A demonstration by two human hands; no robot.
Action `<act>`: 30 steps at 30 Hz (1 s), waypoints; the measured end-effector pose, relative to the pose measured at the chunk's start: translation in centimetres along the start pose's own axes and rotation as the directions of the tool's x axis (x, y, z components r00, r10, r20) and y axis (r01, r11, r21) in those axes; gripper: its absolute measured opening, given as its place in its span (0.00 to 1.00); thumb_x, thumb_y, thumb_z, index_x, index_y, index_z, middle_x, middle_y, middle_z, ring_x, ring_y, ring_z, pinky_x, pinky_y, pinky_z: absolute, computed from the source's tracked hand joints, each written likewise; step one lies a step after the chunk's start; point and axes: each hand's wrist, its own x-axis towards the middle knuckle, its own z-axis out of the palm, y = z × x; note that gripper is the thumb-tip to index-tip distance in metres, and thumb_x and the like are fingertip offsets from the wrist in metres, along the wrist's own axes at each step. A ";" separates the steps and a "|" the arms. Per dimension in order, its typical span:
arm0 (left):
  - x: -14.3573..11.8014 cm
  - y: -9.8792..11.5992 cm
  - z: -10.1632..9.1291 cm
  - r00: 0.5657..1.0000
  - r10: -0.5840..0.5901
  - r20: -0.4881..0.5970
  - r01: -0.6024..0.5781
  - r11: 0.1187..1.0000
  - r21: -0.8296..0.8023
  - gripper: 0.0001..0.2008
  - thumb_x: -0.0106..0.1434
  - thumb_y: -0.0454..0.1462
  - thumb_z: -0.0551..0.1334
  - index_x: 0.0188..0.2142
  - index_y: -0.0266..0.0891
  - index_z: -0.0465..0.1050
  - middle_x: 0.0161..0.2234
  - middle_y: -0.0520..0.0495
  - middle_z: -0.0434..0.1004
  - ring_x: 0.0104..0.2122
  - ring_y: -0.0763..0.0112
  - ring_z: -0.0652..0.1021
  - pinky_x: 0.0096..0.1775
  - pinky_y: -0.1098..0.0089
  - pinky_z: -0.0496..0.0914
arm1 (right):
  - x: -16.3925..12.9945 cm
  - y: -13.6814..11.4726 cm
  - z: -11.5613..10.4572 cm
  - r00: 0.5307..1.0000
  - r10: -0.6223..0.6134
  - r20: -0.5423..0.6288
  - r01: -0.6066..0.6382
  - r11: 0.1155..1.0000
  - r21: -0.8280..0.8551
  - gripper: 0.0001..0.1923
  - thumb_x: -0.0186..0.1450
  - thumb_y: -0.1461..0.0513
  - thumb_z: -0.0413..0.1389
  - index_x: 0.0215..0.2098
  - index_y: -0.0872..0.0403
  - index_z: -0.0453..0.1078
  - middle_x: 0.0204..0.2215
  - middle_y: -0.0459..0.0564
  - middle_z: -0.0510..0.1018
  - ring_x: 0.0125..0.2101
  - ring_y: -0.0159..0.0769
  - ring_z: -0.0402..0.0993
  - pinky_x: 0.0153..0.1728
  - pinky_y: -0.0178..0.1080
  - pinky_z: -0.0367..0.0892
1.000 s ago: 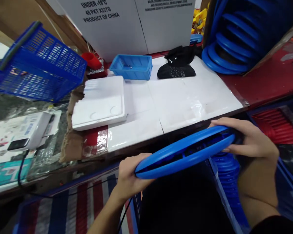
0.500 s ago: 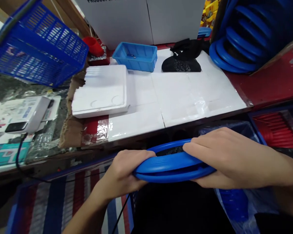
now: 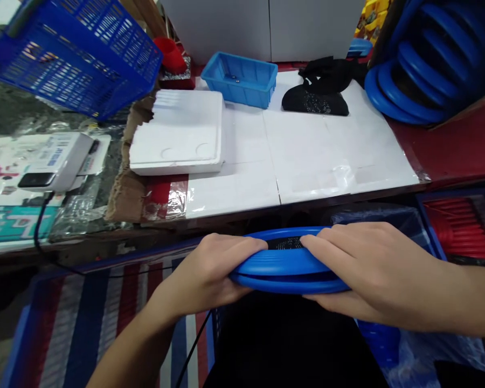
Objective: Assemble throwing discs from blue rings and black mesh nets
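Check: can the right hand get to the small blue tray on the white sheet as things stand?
Probably not at once. The right hand is clamped on the blue ring with the left hand. The path to the blue tray looks free across the bare white sheet.

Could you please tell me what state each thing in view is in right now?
blue ring pair: pressed together, held at both ends.
left hand: gripping the left end.
right hand: gripping the right end.
small blue bin: upright, open-topped.
blue basket: tilted.
white foam lid: lying flat.
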 end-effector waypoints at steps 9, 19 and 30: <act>1.7 1.2 0.7 0.973 -0.149 0.177 0.177 0.972 -0.154 0.11 0.68 0.28 0.64 0.48 0.41 0.74 0.36 0.51 0.84 0.31 0.70 0.82 0.35 0.71 0.70 | 3.1 -1.0 -0.7 0.949 0.139 0.283 -0.190 0.968 0.163 0.15 0.75 0.50 0.62 0.45 0.53 0.74 0.39 0.51 0.85 0.32 0.41 0.81 0.30 0.39 0.61; 1.6 0.7 1.0 0.933 -0.258 0.252 0.328 0.897 -0.298 0.07 0.64 0.29 0.66 0.39 0.42 0.75 0.31 0.56 0.80 0.27 0.76 0.78 0.32 0.74 0.67 | 4.5 -0.7 -0.1 0.955 0.063 0.290 -0.088 0.993 0.073 0.18 0.75 0.48 0.61 0.39 0.54 0.71 0.30 0.48 0.82 0.22 0.36 0.73 0.26 0.39 0.46; 0.1 0.2 0.6 0.910 -0.312 0.272 0.385 0.881 -0.275 0.08 0.63 0.33 0.67 0.41 0.42 0.73 0.32 0.55 0.81 0.27 0.74 0.78 0.31 0.73 0.66 | 6.3 0.2 1.6 0.963 -0.087 0.256 0.093 0.996 -0.008 0.20 0.77 0.47 0.59 0.38 0.54 0.69 0.26 0.47 0.79 0.20 0.35 0.70 0.26 0.40 0.42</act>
